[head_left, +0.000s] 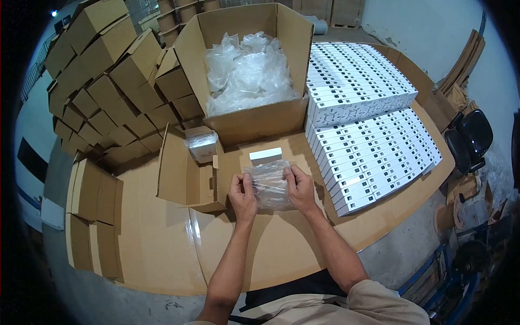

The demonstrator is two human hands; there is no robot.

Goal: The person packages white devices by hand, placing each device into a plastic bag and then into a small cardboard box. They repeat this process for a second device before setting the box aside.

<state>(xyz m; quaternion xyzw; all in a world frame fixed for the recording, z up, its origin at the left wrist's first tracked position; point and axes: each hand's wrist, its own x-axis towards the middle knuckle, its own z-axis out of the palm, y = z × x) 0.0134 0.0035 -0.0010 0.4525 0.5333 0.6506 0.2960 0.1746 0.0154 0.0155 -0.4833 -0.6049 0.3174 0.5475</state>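
A clear plastic bag is stretched between my two hands above the cardboard-covered table. My left hand pinches its left edge, and my right hand pinches the right edge near the top. Just beyond the bag lies a small white box. To the left stands an open brown carton, with a wrapped white box inside at its far end. Behind, a large open carton holds a heap of clear plastic bags.
Rows of white boxes with dark square marks are stacked at the right. Brown cartons are piled at the back left, and more stand at the table's left edge. A black chair is beyond the table on the right.
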